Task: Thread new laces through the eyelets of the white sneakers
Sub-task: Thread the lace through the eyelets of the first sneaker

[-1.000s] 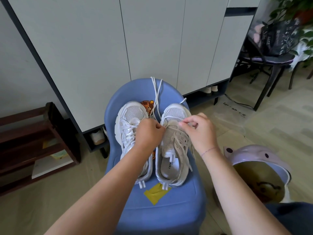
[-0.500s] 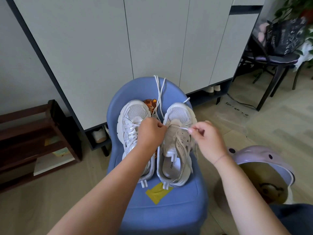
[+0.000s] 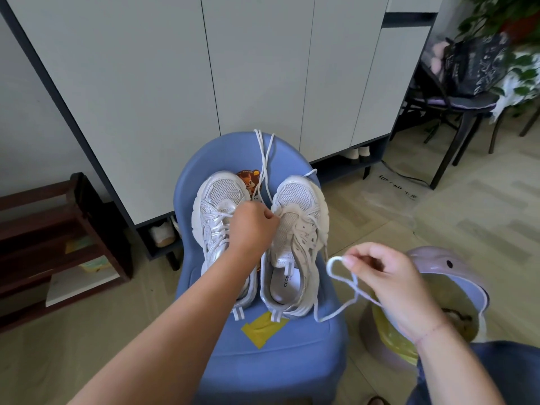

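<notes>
On the blue chair (image 3: 263, 361), the outstretched left hand (image 3: 252, 226) curls between the sneakers (image 3: 295, 197), grip hidden; the right hand (image 3: 388, 276) pinches a looped lace (image 3: 329, 268).

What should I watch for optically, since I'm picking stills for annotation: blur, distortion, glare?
Head view: wide-angle distortion splays the door seams of the cabinet; the right hand and the lace in its grip look slightly soft, likely motion blur, while the white sneakers are sharp; light is soft, brighter on the floor at right, without strong glare.
</notes>
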The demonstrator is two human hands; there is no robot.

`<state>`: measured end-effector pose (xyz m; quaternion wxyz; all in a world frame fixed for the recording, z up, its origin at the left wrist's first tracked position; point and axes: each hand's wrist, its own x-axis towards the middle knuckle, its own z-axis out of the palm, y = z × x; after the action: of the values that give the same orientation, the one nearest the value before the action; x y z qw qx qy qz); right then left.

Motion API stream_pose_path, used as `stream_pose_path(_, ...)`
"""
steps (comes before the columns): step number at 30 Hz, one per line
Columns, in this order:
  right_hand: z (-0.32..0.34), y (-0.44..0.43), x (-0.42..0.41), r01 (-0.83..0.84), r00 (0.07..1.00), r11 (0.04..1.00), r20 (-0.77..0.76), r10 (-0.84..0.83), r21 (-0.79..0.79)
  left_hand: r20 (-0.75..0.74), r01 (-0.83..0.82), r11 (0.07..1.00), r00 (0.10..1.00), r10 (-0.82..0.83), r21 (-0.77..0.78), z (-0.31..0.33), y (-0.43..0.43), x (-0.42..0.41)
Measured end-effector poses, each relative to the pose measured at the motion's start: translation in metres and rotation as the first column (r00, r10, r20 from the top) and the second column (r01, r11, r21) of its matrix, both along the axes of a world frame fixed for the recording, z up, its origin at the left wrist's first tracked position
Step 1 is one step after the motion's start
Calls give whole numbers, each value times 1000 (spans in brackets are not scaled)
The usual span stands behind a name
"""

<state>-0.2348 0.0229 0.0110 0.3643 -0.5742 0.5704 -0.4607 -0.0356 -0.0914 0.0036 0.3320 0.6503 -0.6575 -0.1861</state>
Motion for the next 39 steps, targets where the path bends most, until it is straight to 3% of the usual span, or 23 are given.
stream_pose_path(2, 1, -17, 11, -26, 996, 999, -88, 27, 19, 8, 15, 1000, 1000, -15, -4, 2, 2, -1)
stream_pose_path(8, -14, -91, 29, 228, 959, 972, -160, -234, -57, 7, 39, 999, 999, -39, -12, 7, 8, -3)
stream_pose_path(19, -32, -112, 28, 167, 918, 978, -342, -201, -126, -33, 22, 1000, 999, -22, 7, 4, 6, -4)
stream_pose_path(23, -36, -114, 2, 329, 898, 936, -263, -352, -127, -43, -5, 1000, 999, 6, 18, 3, 5, -2)
stream_pose_path(28, -40, -123, -49, 622, 767, 779, -132, -627, -83, -31, -6, 1000, 999, 6, 3, 1, 5, -4)
stream_pose_path(30, -39, -122, -48, 573, 809, 817, -120, -576, -61, -25, -1, 1000, 1000, 1, -5, 0, 5, -4)
stream_pose_path(34, -29, -114, -14, 318, 937, 941, -111, -330, -113, -24, -19, 1000, 1000, 19, 1, 0, 3, -3)
stream_pose_path(39, -26, -115, 14, 100, 946, 982, -289, -144, -163, -10, -12, 1000, 1000, 12, -18, -1, 2, -4)
